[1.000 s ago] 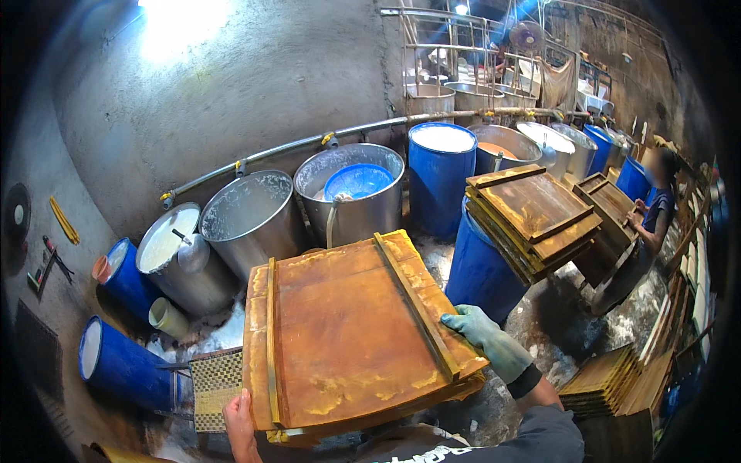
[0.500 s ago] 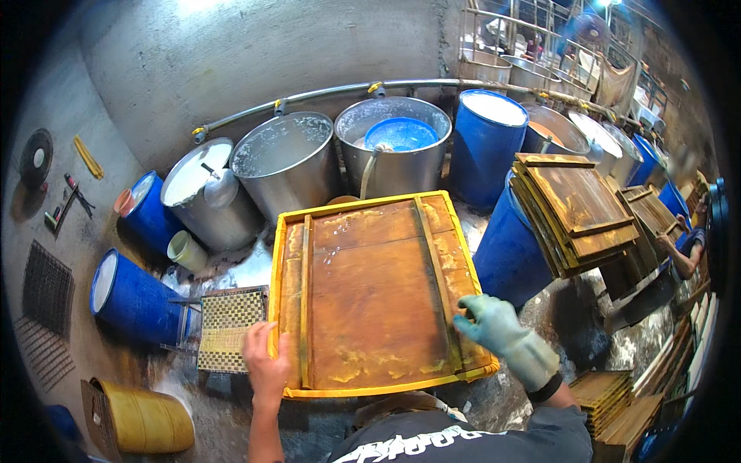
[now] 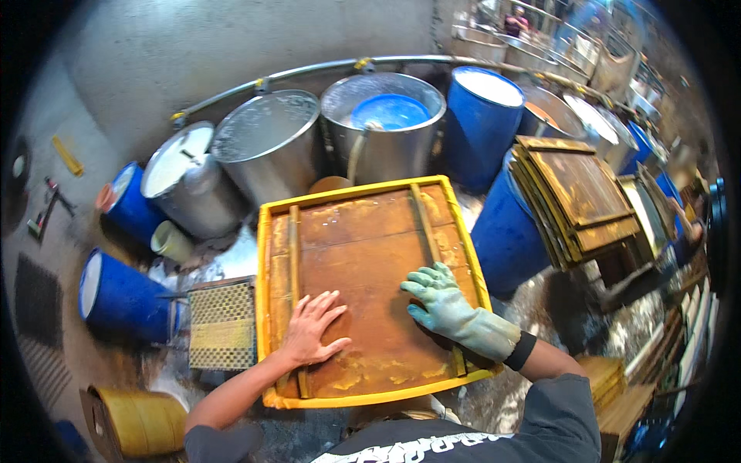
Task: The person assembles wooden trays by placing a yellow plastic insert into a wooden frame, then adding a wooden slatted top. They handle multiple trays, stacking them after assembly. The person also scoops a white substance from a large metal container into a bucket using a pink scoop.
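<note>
A brown wooden board (image 3: 363,262) with two raised battens lies inside a shallow yellow tray (image 3: 463,231) right in front of me. My bare left hand (image 3: 312,330) rests flat on the board near its lower left, fingers spread. My right hand (image 3: 444,305), in a pale green glove, presses flat on the board's lower right, beside the right batten. Neither hand grips anything.
Steel drums (image 3: 266,143) and blue barrels (image 3: 482,116) ring the far side. A stack of similar brown boards (image 3: 575,197) sits on a blue barrel at right. A yellow perforated crate (image 3: 222,324) and a blue barrel (image 3: 116,297) lie left; another person (image 3: 687,228) works at far right.
The board was held tilted up by both hands, then came down level into the yellow tray. Both hands left its edges and now lie flat on top.
</note>
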A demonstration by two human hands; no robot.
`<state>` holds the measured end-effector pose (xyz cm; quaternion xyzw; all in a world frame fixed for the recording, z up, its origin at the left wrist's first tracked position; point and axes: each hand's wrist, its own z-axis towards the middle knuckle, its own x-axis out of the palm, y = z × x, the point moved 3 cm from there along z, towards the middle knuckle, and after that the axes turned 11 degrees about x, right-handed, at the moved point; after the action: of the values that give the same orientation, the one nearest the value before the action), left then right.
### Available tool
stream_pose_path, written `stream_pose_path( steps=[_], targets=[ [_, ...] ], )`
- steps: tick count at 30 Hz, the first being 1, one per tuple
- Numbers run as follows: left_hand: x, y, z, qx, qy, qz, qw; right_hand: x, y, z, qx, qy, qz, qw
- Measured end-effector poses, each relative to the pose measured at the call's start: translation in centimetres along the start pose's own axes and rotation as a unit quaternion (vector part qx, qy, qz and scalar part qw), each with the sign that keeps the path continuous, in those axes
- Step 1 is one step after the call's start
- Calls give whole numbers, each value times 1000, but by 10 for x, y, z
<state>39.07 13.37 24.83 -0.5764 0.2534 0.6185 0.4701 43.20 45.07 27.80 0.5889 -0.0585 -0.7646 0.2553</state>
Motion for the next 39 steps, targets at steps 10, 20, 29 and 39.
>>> stream_pose_path(
  steps=[10,20,29,39],
  targets=[
    [1,2,6,-20,0,-45,999,15,-7,4,35,43,-12,998],
    [8,7,1,6,-43,-51,998,12,-2,6,34,86,-40,995],
    [-8,123,82,28,-63,64,996,30,-74,128,9,58,-101,993],
    [3,137,99,34,15,31,999,56,-102,138,44,-20,-4,999]
  ],
)
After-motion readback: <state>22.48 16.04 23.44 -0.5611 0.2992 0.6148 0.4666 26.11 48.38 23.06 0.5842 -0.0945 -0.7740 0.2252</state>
